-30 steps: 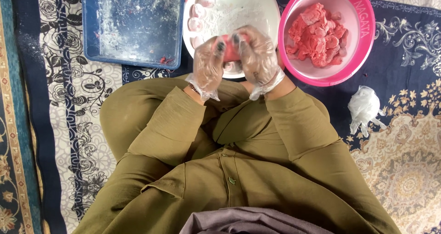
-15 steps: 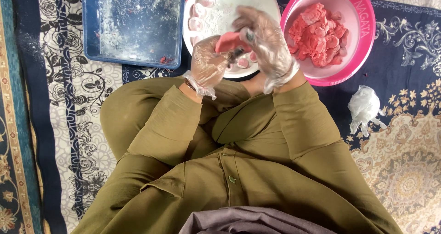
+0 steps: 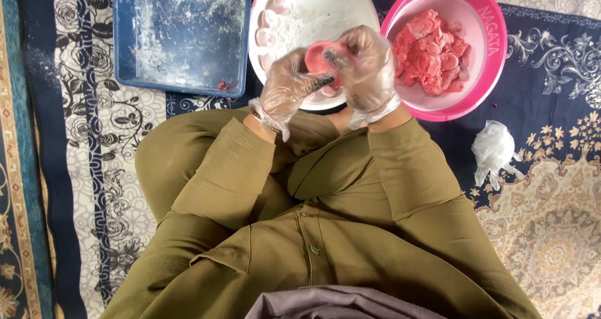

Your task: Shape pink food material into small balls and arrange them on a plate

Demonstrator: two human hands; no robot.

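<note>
My left hand [image 3: 289,84] and my right hand [image 3: 368,68], both in clear plastic gloves, hold a flattened pink dough piece [image 3: 319,56] between them above the near rim of a white bowl [image 3: 313,12]. Several pale floured dough pieces [image 3: 270,28] lie along the white bowl's left side. A pink bowl [image 3: 482,56] to the right holds a heap of pink dough lumps [image 3: 432,50]. I sit on the floor in olive clothes, my knees under the hands.
A blue rectangular tray [image 3: 181,34] dusted with flour lies to the left of the white bowl. A crumpled clear plastic glove or bag [image 3: 493,150] lies on the patterned carpet [image 3: 563,231] at the right.
My hands have shifted and turned around the pink dough piece, which has gone from a lump pressed between the palms to a flatter disc held up by the fingertips.
</note>
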